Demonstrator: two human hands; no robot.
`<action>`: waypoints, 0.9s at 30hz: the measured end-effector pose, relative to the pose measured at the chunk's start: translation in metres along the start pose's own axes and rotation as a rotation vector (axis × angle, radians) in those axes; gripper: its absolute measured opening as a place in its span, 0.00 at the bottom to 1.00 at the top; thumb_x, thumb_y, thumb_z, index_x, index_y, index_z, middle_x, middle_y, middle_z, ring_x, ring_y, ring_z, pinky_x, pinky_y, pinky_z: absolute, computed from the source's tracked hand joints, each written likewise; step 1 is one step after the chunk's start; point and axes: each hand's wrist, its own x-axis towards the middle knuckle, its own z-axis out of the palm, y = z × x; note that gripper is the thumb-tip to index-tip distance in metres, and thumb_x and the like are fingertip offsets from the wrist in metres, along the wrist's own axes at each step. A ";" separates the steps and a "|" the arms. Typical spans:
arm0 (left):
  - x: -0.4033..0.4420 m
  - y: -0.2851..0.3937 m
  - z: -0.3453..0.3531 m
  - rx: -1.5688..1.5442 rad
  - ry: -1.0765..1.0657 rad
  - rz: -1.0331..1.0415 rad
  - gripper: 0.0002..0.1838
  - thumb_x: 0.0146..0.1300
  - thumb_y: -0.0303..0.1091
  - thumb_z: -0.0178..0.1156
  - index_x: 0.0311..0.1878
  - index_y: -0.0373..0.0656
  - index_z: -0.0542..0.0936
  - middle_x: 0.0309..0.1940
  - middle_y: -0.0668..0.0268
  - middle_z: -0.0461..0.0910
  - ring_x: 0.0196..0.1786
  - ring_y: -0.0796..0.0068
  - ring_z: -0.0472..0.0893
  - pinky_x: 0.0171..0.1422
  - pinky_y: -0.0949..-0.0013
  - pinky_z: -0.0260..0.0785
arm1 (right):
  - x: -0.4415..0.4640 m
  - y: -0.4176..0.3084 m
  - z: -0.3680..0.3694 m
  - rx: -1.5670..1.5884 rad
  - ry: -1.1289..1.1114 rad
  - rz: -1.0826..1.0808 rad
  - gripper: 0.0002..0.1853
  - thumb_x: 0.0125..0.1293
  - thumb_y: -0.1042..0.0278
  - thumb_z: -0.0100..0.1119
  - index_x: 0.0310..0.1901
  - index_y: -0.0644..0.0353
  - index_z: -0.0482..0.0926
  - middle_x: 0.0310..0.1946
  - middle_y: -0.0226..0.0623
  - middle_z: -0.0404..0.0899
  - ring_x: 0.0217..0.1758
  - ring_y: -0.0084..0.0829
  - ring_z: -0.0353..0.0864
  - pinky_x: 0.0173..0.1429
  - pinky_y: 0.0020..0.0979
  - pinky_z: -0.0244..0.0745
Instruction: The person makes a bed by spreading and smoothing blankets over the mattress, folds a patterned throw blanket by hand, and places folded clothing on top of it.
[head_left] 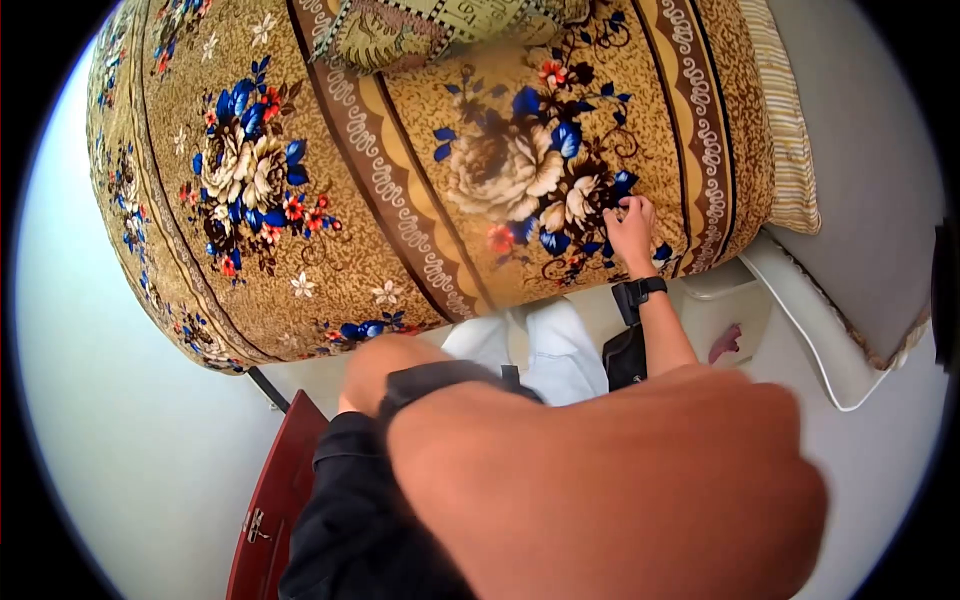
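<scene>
A brown and gold flowered blanket (230,290) covers the raised bed-like surface before me. My right hand (632,228) rests on it near the front edge, beside the big cream rose, its thumb and fingers closed in what looks like a pinch on the cloth. A black band (640,290) with a small box circles that wrist. Very close to the camera, my left hand (650,480) is large and blurred, with its back and knuckles showing. It looks curled into a fist; the fingertips and anything inside are hidden. Another dark band (430,382) is on that wrist.
A patchwork cushion (440,30) lies at the far side. Striped cloth (790,140) hangs at the right end, near a white-edged panel (830,350). Below stand a pale bin (715,310) and a black bag (622,355). A red panel with a latch (258,525) is lower left.
</scene>
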 end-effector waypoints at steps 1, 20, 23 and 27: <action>0.001 0.007 -0.004 -0.006 0.002 -0.001 0.12 0.62 0.35 0.56 0.31 0.35 0.80 0.28 0.60 0.81 0.31 0.68 0.81 0.40 0.70 0.73 | 0.005 0.002 0.002 0.010 -0.033 0.018 0.21 0.64 0.56 0.59 0.50 0.65 0.70 0.58 0.48 0.60 0.64 0.48 0.57 0.65 0.47 0.61; 0.061 0.039 -0.073 0.037 0.126 0.097 0.13 0.64 0.36 0.56 0.32 0.35 0.80 0.28 0.60 0.81 0.30 0.70 0.81 0.39 0.71 0.74 | 0.185 -0.264 -0.067 0.166 0.479 -1.073 0.25 0.58 0.60 0.63 0.56 0.58 0.73 0.57 0.46 0.71 0.63 0.45 0.66 0.66 0.43 0.63; 0.074 0.041 -0.078 0.073 0.146 0.115 0.13 0.64 0.36 0.56 0.32 0.35 0.80 0.28 0.60 0.81 0.30 0.70 0.81 0.38 0.71 0.74 | 0.186 -0.303 -0.073 0.066 0.323 -0.942 0.30 0.58 0.63 0.64 0.63 0.46 0.67 0.65 0.43 0.62 0.70 0.49 0.57 0.70 0.46 0.56; 0.081 0.050 -0.092 0.109 0.129 0.129 0.13 0.65 0.37 0.56 0.33 0.34 0.80 0.28 0.60 0.81 0.30 0.70 0.81 0.38 0.72 0.75 | 0.208 -0.292 -0.056 0.025 0.514 -1.084 0.29 0.50 0.55 0.69 0.53 0.57 0.73 0.52 0.43 0.71 0.55 0.44 0.68 0.64 0.43 0.60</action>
